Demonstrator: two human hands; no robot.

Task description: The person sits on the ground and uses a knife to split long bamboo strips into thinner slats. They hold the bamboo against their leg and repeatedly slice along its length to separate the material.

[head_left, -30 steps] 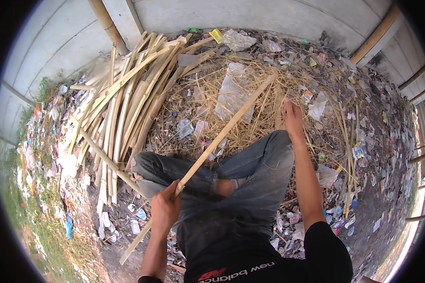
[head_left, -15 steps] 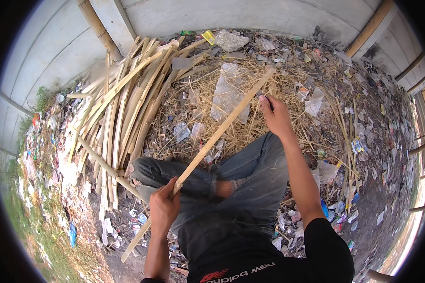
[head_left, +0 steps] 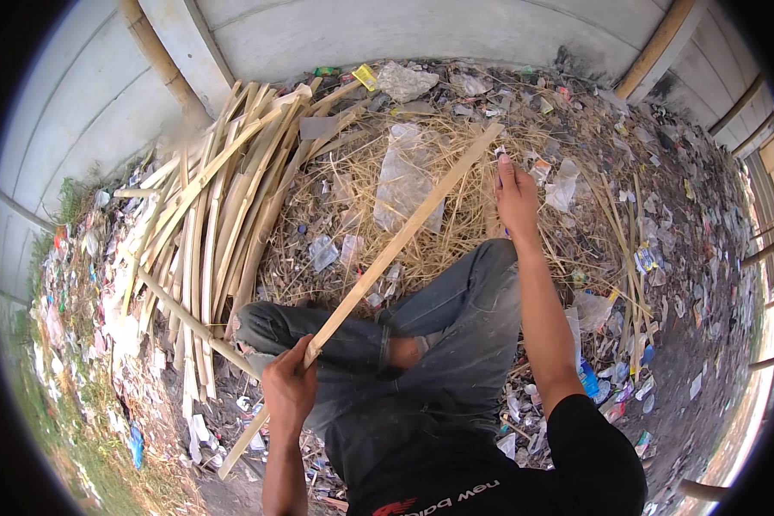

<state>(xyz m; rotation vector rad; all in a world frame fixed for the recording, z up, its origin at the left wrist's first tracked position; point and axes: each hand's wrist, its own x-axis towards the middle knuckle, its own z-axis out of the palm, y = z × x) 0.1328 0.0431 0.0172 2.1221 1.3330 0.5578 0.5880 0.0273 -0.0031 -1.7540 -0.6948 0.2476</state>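
A long bamboo strip (head_left: 378, 267) is gripped near its near-left end by the closed left hand (head_left: 288, 391); its axis runs far-right, where the right hand (head_left: 516, 193), seemingly loosely open and empty, lies just beside its tip.

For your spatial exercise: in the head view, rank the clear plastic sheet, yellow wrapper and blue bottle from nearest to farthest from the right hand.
1. Clear plastic sheet, left of the right hand.
2. Yellow wrapper, up-left by the wall.
3. Blue bottle, below, beside the forearm.

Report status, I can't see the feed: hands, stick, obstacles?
Left hand shut on bamboo strip. Right hand open, reaching over straw. Plastic sheet under the strip.
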